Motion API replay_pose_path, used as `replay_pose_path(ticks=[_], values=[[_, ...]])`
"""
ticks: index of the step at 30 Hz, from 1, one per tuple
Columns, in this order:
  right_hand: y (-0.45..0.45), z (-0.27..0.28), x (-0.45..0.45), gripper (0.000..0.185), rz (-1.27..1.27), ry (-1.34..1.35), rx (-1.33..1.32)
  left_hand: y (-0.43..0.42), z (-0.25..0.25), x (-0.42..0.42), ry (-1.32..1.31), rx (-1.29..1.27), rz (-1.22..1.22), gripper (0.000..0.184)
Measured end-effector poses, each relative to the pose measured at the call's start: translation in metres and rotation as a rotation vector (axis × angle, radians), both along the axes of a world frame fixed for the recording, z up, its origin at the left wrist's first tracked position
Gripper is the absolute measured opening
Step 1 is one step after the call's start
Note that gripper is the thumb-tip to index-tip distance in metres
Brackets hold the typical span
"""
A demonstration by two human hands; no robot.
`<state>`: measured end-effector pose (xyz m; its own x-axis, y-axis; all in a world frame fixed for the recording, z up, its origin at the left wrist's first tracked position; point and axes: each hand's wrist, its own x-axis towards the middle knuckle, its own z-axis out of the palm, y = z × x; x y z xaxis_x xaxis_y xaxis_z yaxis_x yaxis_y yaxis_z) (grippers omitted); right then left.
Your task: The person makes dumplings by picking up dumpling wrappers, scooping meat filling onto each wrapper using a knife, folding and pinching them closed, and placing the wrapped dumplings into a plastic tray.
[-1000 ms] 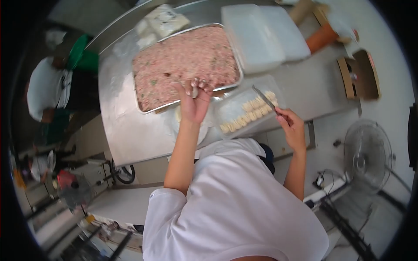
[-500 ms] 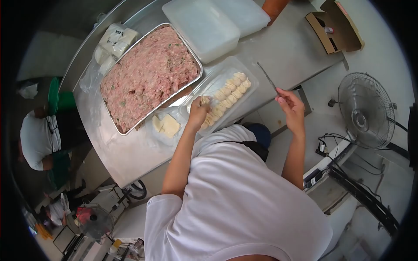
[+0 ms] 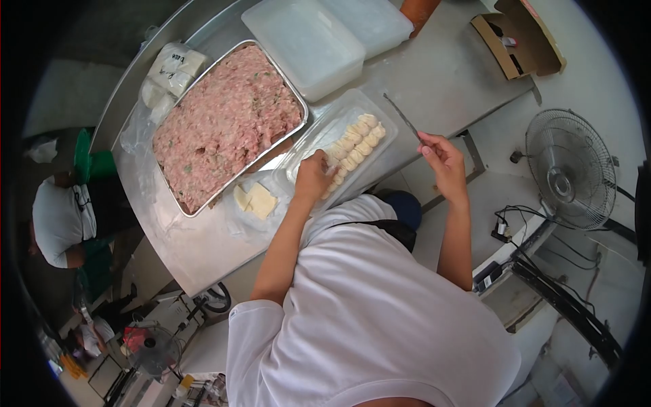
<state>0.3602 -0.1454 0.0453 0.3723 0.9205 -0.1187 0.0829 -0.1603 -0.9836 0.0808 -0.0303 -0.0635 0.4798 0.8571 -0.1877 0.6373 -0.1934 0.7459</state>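
My left hand [image 3: 312, 178] is inside a clear plastic container [image 3: 388, 130], its fingers closed around a pale folded dumpling that they mostly hide. Beside those fingers lie rows of filled dumplings [image 3: 358, 141]. Off the table's near edge, my right hand [image 3: 444, 165] holds a narrow metal spatula [image 3: 401, 115] by one end, its tip pointing up and left. Square dough wrappers [image 3: 258, 201] lie on plastic, left of my left hand. Behind them a metal tray [image 3: 304, 110] holds pink minced meat filling [image 3: 227, 125] flecked with green.
Translucent lidded tubs [image 3: 305, 51] stand behind the container. Wrapped white packs [image 3: 178, 68] sit past the meat tray. An open cardboard box [image 3: 519, 41] is at the far right of the steel table [image 3: 447, 74]. A standing fan [image 3: 568, 169] is on my right; another person [image 3: 61, 220] is at left.
My left hand has lowered the dumpling to the row, where my fingers now cover most of it. My right hand and the spatula have shifted slightly up and left.
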Motion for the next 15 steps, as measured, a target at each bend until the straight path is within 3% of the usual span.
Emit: replay_pose_path(ticks=[9,12,14,15], values=[[-0.003,-0.012,0.005,0.028,-0.023,-0.003,-0.022,0.014,-0.003,-0.009,-0.028,0.108,-0.132,0.029],[-0.001,-0.012,0.007,0.025,-0.003,-0.174,-0.072,0.015,-0.005,-0.007,-0.005,0.141,-0.122,0.030],[0.002,-0.008,0.008,0.024,0.097,-0.579,-0.200,0.014,-0.001,-0.008,0.022,0.153,-0.118,0.031],[0.003,-0.010,0.007,0.024,0.099,-0.582,-0.200,0.014,0.002,-0.008,0.030,0.171,-0.123,0.031]])
